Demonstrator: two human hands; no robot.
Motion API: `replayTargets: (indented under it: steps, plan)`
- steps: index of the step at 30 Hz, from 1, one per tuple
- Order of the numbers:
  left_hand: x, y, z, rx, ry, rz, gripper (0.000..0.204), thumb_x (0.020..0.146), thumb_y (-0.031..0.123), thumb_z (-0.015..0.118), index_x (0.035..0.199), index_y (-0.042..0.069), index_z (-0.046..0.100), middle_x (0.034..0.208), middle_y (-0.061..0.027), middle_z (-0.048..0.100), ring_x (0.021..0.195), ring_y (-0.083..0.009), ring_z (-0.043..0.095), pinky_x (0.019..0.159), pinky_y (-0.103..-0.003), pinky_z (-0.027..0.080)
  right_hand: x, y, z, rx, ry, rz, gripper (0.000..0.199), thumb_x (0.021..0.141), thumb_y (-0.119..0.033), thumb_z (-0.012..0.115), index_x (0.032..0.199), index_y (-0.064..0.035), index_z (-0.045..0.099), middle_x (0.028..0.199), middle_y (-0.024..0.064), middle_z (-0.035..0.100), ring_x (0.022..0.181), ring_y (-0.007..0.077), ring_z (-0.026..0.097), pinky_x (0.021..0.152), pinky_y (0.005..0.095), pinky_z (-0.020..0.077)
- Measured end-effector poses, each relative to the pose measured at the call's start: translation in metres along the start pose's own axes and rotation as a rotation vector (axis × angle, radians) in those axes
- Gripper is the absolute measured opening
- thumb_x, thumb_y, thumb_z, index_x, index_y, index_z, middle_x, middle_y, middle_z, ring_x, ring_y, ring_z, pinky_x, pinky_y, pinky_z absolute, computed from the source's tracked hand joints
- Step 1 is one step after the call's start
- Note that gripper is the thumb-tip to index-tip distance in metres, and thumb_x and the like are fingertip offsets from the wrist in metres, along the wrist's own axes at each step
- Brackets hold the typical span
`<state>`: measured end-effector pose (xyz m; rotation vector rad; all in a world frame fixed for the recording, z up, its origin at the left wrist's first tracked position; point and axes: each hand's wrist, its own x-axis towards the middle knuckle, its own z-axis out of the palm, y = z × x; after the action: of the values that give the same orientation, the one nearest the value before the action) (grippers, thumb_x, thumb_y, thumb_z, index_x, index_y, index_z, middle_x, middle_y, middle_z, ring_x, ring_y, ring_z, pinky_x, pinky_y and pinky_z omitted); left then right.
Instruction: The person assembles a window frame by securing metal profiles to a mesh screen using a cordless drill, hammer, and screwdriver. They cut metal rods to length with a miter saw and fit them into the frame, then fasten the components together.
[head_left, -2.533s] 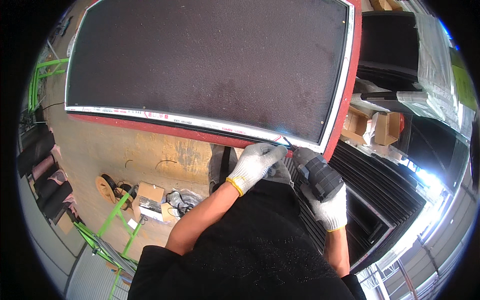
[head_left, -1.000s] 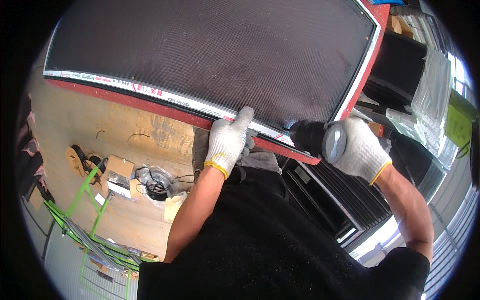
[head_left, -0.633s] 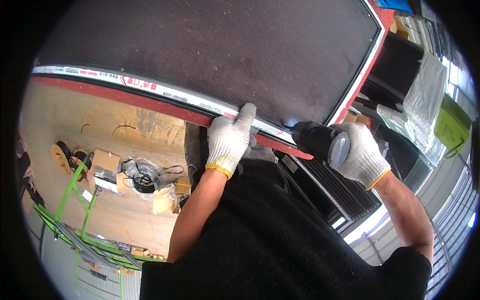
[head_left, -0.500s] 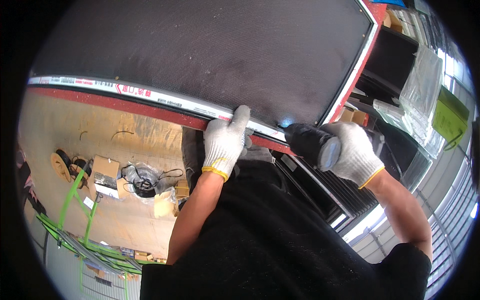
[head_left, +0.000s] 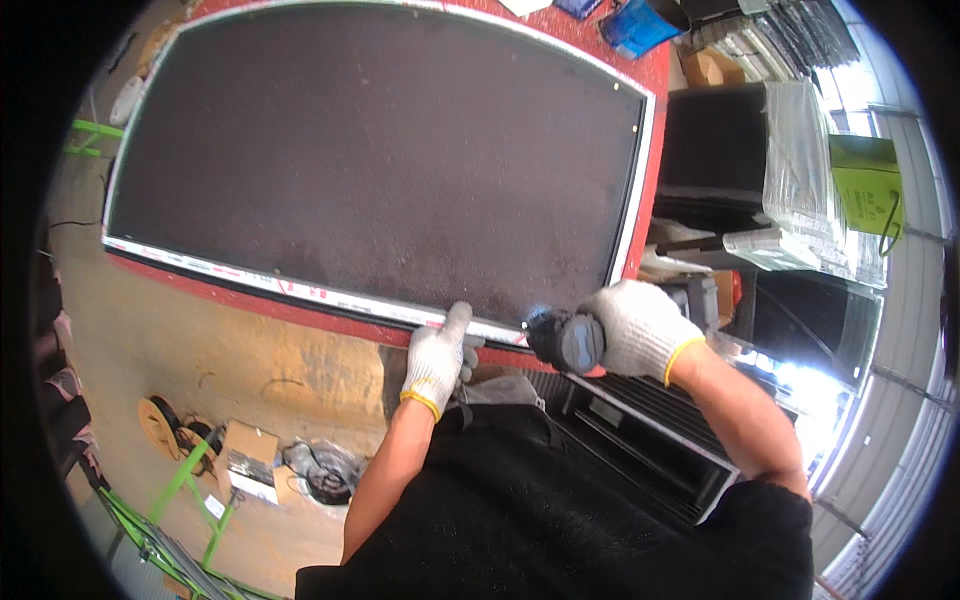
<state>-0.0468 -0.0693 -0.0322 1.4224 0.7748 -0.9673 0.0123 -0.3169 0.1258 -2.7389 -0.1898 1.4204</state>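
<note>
A big dark mesh screen (head_left: 380,160) in a pale frame (head_left: 300,292) lies flat on a red bench (head_left: 655,190), filling most of it. The near frame rail runs along the bench's front edge. The left hand (head_left: 436,355), gloved, presses down on that rail, fingers together and flat on it. Just beside it, the right hand (head_left: 640,325) has its fingers clamped on a black power driver (head_left: 560,340), whose nose meets the rail near the right corner. To do this well, I judge the driver should stay square to the rail, with the left hand pinning the frame close by so it cannot creep.
</note>
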Motion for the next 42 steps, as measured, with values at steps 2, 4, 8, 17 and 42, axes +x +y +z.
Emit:
replayTargets:
  steps: [2, 4, 8, 17, 42]
  plan:
    - [0.001, -0.002, -0.01, 0.075, -0.078, -0.012, 0.076, 0.105, 0.073, 0.065, 0.095, 0.0, 0.084, 0.063, -0.0014, 0.061, 0.051, -0.012, 0.054, 0.05, -0.03, 0.041, -0.021, 0.005, 0.002, 0.081, 0.074, -0.031, 0.037, 0.075, -0.008, 0.086, 0.113, -0.0067, 0.085, 0.1, 0.0219, 0.083, 0.101, 0.039, 0.082, 0.094, 0.0477, 0.065]
    - [-0.004, -0.006, -0.025, 0.191, -0.134, 0.067, 0.066, 0.106, 0.063, 0.07, 0.102, -0.001, 0.083, 0.069, -0.0014, 0.063, 0.056, -0.0125, 0.056, 0.055, -0.03, 0.043, -0.049, 0.008, 0.01, 0.166, 0.235, -0.035, 0.038, 0.076, -0.013, 0.088, 0.113, -0.0058, 0.084, 0.098, 0.0225, 0.082, 0.1, 0.0392, 0.082, 0.094, 0.0478, 0.0643]
    - [-0.014, -0.005, -0.055, 0.577, 0.078, 0.541, 0.041, 0.106, 0.039, 0.074, 0.116, 0.0, 0.08, 0.098, -0.0121, 0.08, 0.091, -0.0228, 0.075, 0.087, -0.038, 0.058, -0.091, 0.011, 0.047, 0.381, 0.397, -0.061, 0.032, 0.08, -0.017, 0.083, 0.109, -0.0036, 0.083, 0.092, 0.0254, 0.078, 0.092, 0.0432, 0.08, 0.087, 0.0497, 0.0628]
    - [0.012, 0.067, -0.136, 0.989, 0.762, 0.806, 0.063, 0.103, 0.045, 0.071, 0.15, 0.004, 0.066, 0.128, -0.0241, 0.073, 0.119, -0.0415, 0.07, 0.107, -0.051, 0.056, -0.083, -0.024, 0.147, 0.701, 0.507, -0.367, 0.052, 0.081, -0.007, 0.085, 0.132, -0.0119, 0.082, 0.125, 0.0113, 0.084, 0.112, 0.0279, 0.082, 0.099, 0.0381, 0.0649]
    - [0.142, 0.273, -0.393, 1.161, 0.963, 0.738, 0.084, 0.106, 0.06, 0.062, 0.165, 0.002, 0.049, 0.133, -0.0233, 0.069, 0.123, -0.0402, 0.067, 0.105, -0.057, 0.051, -0.006, -0.263, 0.068, 0.641, 0.76, -0.335, 0.065, 0.084, 0.0, 0.07, 0.148, -0.0083, 0.072, 0.118, 0.0229, 0.075, 0.105, 0.0444, 0.072, 0.092, 0.0508, 0.057]
